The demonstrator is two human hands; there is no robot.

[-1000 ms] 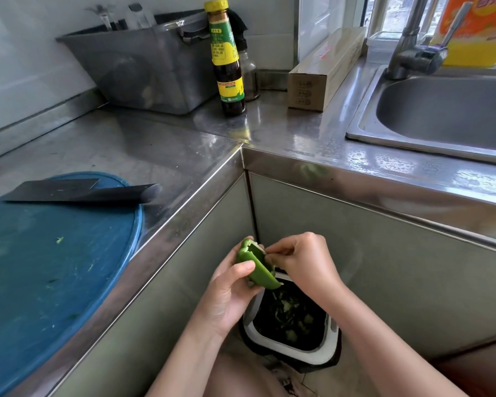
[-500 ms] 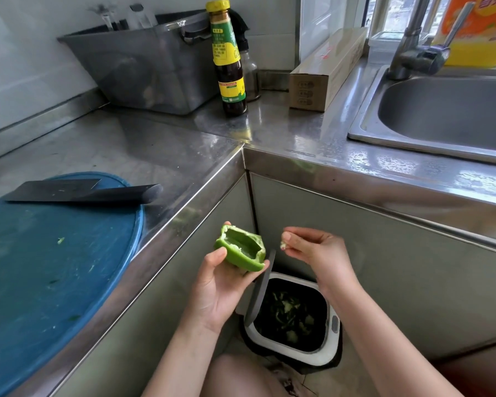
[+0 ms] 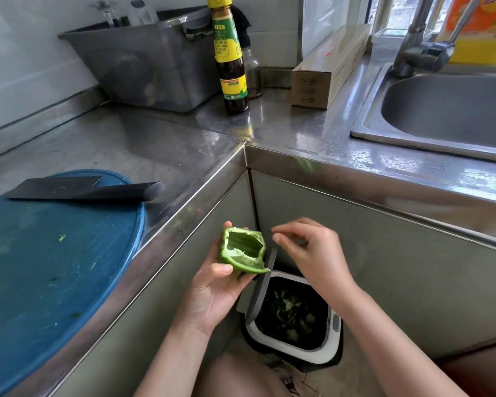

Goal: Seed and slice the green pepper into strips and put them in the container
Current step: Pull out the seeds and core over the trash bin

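A hollowed green pepper (image 3: 242, 253), its top torn off and its cavity facing up, lies in my left hand (image 3: 212, 293), gripped between thumb and fingers, in front of the counter's corner. Just right of it, apart from the pepper, my right hand (image 3: 312, 253) hovers with its fingers loosely bent; I see nothing in them. Both hands are above an open white-rimmed bin (image 3: 331, 355) on the floor with green scraps inside. A dark cleaver (image 3: 78, 189) lies flat across the far edge of the round blue cutting board (image 3: 40, 267) at the left.
On the steel counter (image 3: 161, 144) stand a grey tub (image 3: 143, 61), a sauce bottle (image 3: 231, 61) and a long cardboard box (image 3: 327, 70). At the right are a sink (image 3: 447, 110) with a tap (image 3: 418, 50), a clear container (image 3: 384, 44) and a yellow bottle behind.
My right hand pulled out of the pepper pinching a pale bit, then loosened its fingers. My left hand lifted the pepper and turned its opening upward.
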